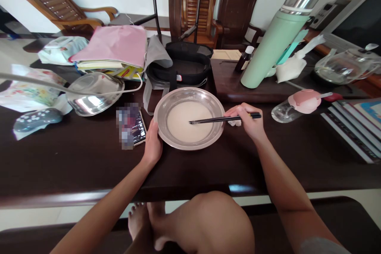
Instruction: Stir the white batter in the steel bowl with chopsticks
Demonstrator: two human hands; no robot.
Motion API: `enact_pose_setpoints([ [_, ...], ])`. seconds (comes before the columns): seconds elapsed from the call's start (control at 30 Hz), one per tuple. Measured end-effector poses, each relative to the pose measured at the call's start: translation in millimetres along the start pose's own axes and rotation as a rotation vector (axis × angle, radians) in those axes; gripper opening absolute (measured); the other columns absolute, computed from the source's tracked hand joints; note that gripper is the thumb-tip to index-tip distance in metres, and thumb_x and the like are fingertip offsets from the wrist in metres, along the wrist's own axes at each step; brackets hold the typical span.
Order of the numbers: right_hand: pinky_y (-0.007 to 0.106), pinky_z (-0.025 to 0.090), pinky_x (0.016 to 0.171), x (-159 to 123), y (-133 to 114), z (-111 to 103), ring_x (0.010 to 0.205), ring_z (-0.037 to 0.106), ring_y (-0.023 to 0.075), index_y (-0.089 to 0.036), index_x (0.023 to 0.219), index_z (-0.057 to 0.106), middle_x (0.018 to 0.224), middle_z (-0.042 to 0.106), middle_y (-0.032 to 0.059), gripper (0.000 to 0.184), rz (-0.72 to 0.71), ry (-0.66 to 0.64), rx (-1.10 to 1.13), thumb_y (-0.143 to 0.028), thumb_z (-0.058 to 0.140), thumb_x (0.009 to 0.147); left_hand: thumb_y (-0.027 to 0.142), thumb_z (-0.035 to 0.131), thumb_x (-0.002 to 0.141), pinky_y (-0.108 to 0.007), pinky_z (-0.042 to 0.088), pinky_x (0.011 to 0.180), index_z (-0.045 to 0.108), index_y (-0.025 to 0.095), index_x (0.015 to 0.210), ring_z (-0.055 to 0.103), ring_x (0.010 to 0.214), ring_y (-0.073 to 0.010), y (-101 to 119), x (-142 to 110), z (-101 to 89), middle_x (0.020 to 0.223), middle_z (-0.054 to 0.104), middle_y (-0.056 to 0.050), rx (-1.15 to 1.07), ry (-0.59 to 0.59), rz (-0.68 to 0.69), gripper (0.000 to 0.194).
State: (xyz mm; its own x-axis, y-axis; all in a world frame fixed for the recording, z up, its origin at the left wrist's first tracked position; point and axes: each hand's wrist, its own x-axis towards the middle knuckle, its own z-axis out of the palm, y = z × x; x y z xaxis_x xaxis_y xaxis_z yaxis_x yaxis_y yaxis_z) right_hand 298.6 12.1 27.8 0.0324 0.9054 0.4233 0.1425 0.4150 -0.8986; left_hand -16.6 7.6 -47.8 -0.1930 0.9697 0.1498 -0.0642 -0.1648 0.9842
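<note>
A round metal bowl [160, 107] stands on the dark table, with a pale, milky batter-like liquid [190, 133] in its bottom. My left hand [153, 145] grips the bowl at its left rim, the fingers partly hidden behind the wall. In my right hand [248, 121] is a pair of dark chopsticks [214, 119], held almost level across the right side of the bowl. Their tips lie over the middle of the liquid, at or just above its surface. Beneath my right hand is a small crumpled white thing [235, 122], perhaps tissue.
Left of the bowl lie a phone [139, 129] and another metal basin [95, 103]. Behind stands a black and grey bag [181, 65]. To the right are a tall green thermos [272, 43], a pink-lidded bottle [297, 105] and stacked books [354, 127]. The table's front edge [190, 188] runs above my knee.
</note>
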Motion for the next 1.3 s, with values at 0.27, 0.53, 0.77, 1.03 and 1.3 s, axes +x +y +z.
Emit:
enact_pose_setpoints([
  [0.27, 0.039, 0.067, 0.076, -1.2, -0.3, 5.9, 0.08, 0.083, 0.0246, -0.026, 0.072, 0.079, 0.079, 0.085, 0.0042, 0.037, 0.002, -0.082, -0.028, -0.058, 0.077, 0.091, 0.06, 0.05, 0.106, -0.049, 0.034, 0.133, 0.069, 0.028, 0.143, 0.049, 0.155, -0.0315, -1.7, 0.5, -1.4, 0.151, 0.068, -0.005, 0.016, -0.015, 0.001, 0.053],
  [0.53, 0.036, 0.064, 0.07, -0.6, 5.9, -1.0, 0.071, 0.08, 0.0216, -0.025, 0.067, 0.077, 0.072, 0.083, 0.0035, 0.042, -0.01, -0.041, 0.08, -0.054, 0.072, 0.097, 0.058, 0.054, 0.104, -0.049, 0.033, 0.133, 0.073, 0.026, 0.137, 0.05, 0.154, -0.0323, 0.9, 0.6, -1.1, 0.148, 0.071, -0.005, 0.005, 0.013, -0.009, 0.05],
  [0.77, 0.038, 0.066, 0.077, 0.2, 1.3, 2.8, 0.083, 0.084, 0.0242, -0.026, 0.073, 0.08, 0.081, 0.086, 0.0037, 0.036, -0.013, -0.045, -0.023, -0.055, 0.076, 0.094, 0.056, 0.054, 0.104, -0.049, 0.033, 0.134, 0.073, 0.026, 0.136, 0.051, 0.153, -0.0316, 1.9, 0.2, 1.8, 0.149, 0.07, -0.004, -0.069, -0.004, -0.038, 0.047],
  [1.03, 0.037, 0.065, 0.074, -1.3, 5.5, 1.0, 0.075, 0.082, 0.0225, -0.025, 0.069, 0.078, 0.075, 0.084, 0.0041, 0.04, 0.011, -0.101, 0.065, -0.055, 0.074, 0.096, 0.058, 0.052, 0.104, -0.05, 0.035, 0.133, 0.071, 0.028, 0.14, 0.052, 0.153, -0.0319, -1.9, 0.9, -0.2, 0.15, 0.07, -0.004, -0.033, 0.0, -0.028, 0.05],
  [1.3, 0.036, 0.065, 0.072, -0.2, 3.4, -0.7, 0.073, 0.081, 0.0217, -0.025, 0.068, 0.078, 0.075, 0.084, 0.0038, 0.041, -0.012, -0.015, 0.066, -0.053, 0.072, 0.098, 0.058, 0.051, 0.105, -0.05, 0.032, 0.134, 0.072, 0.027, 0.139, 0.05, 0.154, -0.0319, -2.0, 1.3, -2.0, 0.148, 0.07, -0.005, 0.022, 0.004, 0.001, 0.05],
])
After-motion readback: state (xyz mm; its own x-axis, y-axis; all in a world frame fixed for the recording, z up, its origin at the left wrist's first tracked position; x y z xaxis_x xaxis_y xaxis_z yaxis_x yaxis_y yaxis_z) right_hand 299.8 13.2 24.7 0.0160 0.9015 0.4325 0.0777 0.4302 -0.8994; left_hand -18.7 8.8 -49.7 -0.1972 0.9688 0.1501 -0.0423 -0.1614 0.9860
